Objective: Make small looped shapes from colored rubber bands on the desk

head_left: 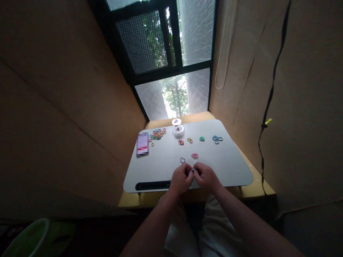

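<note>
Hands meet at the near edge of the smooth, round-cornered white desk, left and right fingertips pinched closely around a small bluish band. A lavender loop lies between ten and eleven o'clock, with a pink cluster at twelve. Beyond, red, yellow, green and blue bands sit in separate colour groups from eleven to one; the tangled multicoloured pile toward half past ten looks unsorted. Farther, at eleven, stands a round, clear container.
</note>
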### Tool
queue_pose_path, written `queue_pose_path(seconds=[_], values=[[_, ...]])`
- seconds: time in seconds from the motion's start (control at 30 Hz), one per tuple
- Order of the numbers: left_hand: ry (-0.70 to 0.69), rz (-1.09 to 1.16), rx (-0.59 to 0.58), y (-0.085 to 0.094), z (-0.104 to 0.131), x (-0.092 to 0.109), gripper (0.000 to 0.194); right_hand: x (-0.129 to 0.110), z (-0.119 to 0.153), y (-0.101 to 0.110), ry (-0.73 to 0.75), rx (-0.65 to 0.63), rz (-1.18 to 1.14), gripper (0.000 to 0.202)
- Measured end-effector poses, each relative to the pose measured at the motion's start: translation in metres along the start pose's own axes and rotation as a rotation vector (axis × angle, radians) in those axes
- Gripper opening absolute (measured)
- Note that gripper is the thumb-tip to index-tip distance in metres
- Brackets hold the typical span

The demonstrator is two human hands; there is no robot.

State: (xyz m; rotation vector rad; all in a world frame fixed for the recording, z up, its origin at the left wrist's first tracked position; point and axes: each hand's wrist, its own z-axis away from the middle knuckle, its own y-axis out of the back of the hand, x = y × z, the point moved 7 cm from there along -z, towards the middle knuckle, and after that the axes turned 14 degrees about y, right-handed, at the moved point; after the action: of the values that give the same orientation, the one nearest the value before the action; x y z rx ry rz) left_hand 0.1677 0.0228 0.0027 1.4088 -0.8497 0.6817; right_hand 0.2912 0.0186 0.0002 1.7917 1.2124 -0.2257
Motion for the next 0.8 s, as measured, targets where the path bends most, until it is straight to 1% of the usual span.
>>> queue_pose_path(seconds=[0.1, 0.2, 0.43, 0.63, 0.8], values=[[0.021, 0.045, 0.008, 0.004, -0.014, -0.001, 0.007, 0.005, -0.010, 0.000, -0.004, 0.004, -0.022, 0.015], [0.023, 0.075, -0.002, 0.004, -0.021, -0.003, 0.008, 0.008, -0.014, 0.000, -0.010, 0.008, -0.031, 0.015], [0.017, 0.080, -0.013, 0.002, -0.017, -0.005, 0.007, 0.007, -0.010, 0.001, -0.019, 0.019, -0.051, 0.016], [0.020, 0.090, 0.010, 0.003, -0.018, -0.007, 0.006, 0.006, -0.011, 0.002, -0.018, 0.024, -0.055, 0.015], [-0.009, 0.088, 0.018, 0.004, -0.016, -0.006, 0.008, 0.004, -0.010, 0.002, 0.007, 0.044, -0.049, 0.014]])
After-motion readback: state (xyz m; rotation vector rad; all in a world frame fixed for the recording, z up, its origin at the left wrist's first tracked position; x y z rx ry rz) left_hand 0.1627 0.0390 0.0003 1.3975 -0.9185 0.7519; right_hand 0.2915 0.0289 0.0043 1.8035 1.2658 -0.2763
